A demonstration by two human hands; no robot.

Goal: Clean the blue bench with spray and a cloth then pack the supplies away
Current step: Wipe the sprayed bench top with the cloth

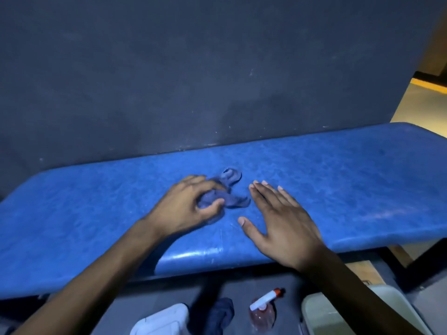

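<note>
Dim, bluish light; glare streaks the desk front edge, the left hand blurs, edges bow.

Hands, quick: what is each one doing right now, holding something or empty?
Left hand: fingers curled round the blue cloth, bunched on the blue bench.
Right hand: open, fingers straight and spread over the bench, holding nothing.
</note>
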